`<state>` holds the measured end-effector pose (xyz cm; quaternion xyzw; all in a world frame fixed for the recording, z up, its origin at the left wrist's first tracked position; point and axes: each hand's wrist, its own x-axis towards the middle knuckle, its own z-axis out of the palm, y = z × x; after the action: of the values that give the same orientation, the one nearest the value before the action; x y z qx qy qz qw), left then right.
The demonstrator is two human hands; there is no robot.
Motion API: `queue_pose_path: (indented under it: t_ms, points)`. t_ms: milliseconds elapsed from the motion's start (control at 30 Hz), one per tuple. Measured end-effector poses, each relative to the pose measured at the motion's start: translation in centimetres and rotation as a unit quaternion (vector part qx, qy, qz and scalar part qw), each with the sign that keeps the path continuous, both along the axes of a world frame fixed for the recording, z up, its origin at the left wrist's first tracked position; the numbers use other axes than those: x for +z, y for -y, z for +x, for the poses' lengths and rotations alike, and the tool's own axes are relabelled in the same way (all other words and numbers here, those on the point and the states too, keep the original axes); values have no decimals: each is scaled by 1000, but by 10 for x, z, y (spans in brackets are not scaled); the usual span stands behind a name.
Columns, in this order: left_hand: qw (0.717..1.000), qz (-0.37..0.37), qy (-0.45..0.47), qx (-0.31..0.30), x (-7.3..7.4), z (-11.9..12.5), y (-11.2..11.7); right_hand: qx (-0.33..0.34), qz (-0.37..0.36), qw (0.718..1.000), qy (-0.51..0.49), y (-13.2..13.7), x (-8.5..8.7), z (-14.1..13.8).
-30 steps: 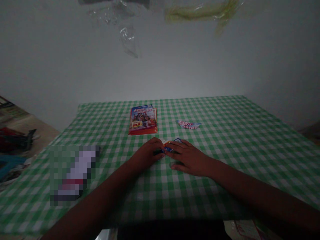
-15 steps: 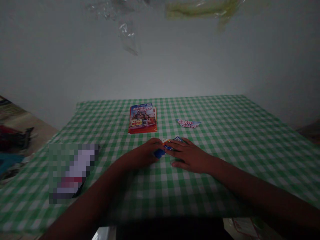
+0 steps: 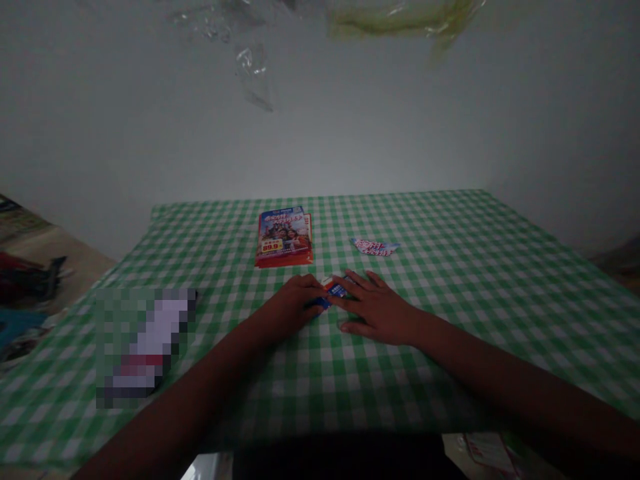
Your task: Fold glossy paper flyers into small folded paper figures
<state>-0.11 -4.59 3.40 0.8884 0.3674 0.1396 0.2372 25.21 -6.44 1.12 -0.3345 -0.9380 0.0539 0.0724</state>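
Observation:
A small folded piece of printed paper (image 3: pixel 336 289), blue with white and orange, lies on the tablecloth between my hands and is partly covered by them. My left hand (image 3: pixel 294 305) holds its left end, fingers bent together over it with the thumb at the near side. Fingers apart and stretched out, my right hand (image 3: pixel 375 308) lies flat over the right part of the paper. Just beyond my right hand sits a folded paper piece (image 3: pixel 376 247) with red and white lettering. Farther back on the left is a stack of colourful flyers (image 3: pixel 284 239).
A green and white checked tablecloth (image 3: pixel 450 267) covers the table, which meets a pale wall (image 3: pixel 320 133) at the back. On the left lies a pixelated, blurred-out item (image 3: pixel 150 347). Clear plastic (image 3: pixel 255 73) and yellow tape (image 3: pixel 400 20) hang on the wall.
My right fingers have spread and slid slightly over the paper, covering more of its right end. My left hand has shifted slightly, covering more of the blue part. The stack stays put.

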Motion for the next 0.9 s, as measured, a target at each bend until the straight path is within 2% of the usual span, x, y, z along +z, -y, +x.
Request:
queue_pose_path:
  t_ms: [133,433,900]
  points:
    - [1000,13,-5,-6,2,0,0,-10,4,1000,6,-1,-1,-1]
    - [998,40,7,46,-9,4,0,-3,17,1000,1,6,8,0]
    - [997,40,-2,63,-11,1,1,-102,-5,995,14,-11,-1,35]
